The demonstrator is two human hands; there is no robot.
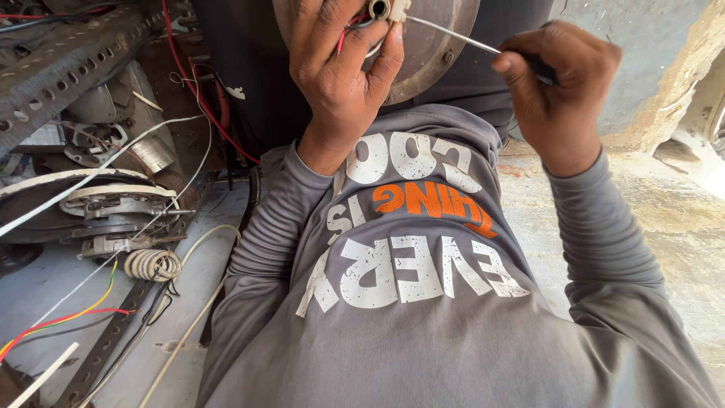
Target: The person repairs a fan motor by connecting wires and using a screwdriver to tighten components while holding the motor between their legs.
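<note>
My left hand [341, 72] is raised at the top centre, pinching a small white connector [387, 9] with red and dark wires against a round metal disc [434, 45]. My right hand [555, 87] is closed around the dark handle of a thin screwdriver [453, 36], whose metal shaft points left with its tip at the connector. Both arms wear grey long sleeves, and my grey printed shirt fills the lower middle of the view.
At left lie a round motor part with windings [113, 208], a coil of wire [153, 264], a perforated metal strip [106, 344], red, yellow and white wires [68, 317] and a slotted steel angle [68, 57]. A worn concrete floor [680, 227] is at right.
</note>
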